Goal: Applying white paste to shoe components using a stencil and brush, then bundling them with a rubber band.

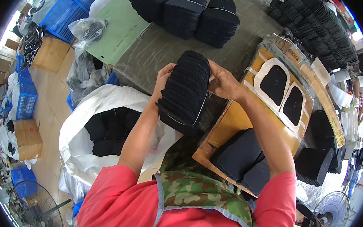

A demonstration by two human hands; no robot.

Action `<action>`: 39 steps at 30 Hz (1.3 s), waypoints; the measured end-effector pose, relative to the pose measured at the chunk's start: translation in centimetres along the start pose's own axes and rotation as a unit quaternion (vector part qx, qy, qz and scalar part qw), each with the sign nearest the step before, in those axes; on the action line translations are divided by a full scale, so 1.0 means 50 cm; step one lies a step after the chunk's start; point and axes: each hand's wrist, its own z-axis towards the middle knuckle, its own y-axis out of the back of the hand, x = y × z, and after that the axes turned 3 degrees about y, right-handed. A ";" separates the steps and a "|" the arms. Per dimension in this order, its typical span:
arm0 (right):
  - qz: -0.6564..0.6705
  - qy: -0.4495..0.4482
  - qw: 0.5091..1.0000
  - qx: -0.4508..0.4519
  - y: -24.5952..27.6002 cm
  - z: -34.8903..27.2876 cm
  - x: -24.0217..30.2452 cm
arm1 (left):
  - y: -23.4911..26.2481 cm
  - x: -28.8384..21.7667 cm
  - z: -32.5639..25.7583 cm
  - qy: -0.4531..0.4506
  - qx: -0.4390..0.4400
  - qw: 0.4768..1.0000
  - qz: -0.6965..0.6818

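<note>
Between my two hands is a thick stack of black fabric pieces [184, 86] with rounded ends, a thin string showing along its lower right side. My left hand [163, 78] grips the stack's left side, its fingers partly hidden behind it. On the upper right edge, my right hand [225, 82] presses with bent fingers, some of them out of sight. Below and to the left, a white woven sack [76, 122] stands with its mouth wide, and black bundles [110, 129] lie inside it.
Tied black stacks [181, 13] stand at the table's [152, 53] far side. To the right, a yellow board [212, 133] carries two white-framed templates [273, 80] and dark piles [239, 154]. Blue crates [65, 17] and a carton [52, 54] are at left; a fan [330, 217] stands lower right.
</note>
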 end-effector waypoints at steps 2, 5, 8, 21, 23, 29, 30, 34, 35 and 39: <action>-0.032 -0.023 0.998 0.041 0.005 -0.009 -0.005 | -0.003 0.000 -0.004 -0.008 0.000 1.000 0.009; -0.091 -0.065 0.989 0.098 0.013 -0.045 -0.024 | 0.016 0.006 0.001 -0.052 0.032 0.997 0.045; -0.120 -0.080 0.984 0.105 -0.026 -0.123 -0.001 | 0.013 0.021 -0.007 -0.100 -0.007 0.985 0.140; -0.195 0.156 0.968 -0.010 -0.046 -0.003 0.009 | 0.030 -0.091 0.003 -0.315 -0.139 0.916 0.204; -0.166 0.090 0.982 0.019 -0.066 0.009 -0.041 | 0.080 -0.034 0.014 -0.299 -0.155 0.902 0.271; 0.082 -0.096 0.992 0.033 -0.093 0.038 -0.024 | 0.140 -0.042 0.029 -0.179 -0.173 0.920 0.303; 0.077 -0.091 0.992 0.045 -0.102 0.056 -0.012 | 0.165 -0.047 0.020 -0.184 -0.185 0.918 0.299; 0.191 -0.118 0.973 -0.053 -0.084 0.143 0.067 | 0.178 -0.130 0.014 -0.083 -0.181 0.963 0.183; 0.234 -0.147 0.961 -0.032 -0.093 0.181 0.088 | 0.184 -0.148 0.014 -0.093 -0.193 0.970 0.112; 0.303 -0.148 0.942 -0.010 -0.171 0.344 0.116 | 0.256 -0.229 0.033 -0.109 -0.291 0.949 0.052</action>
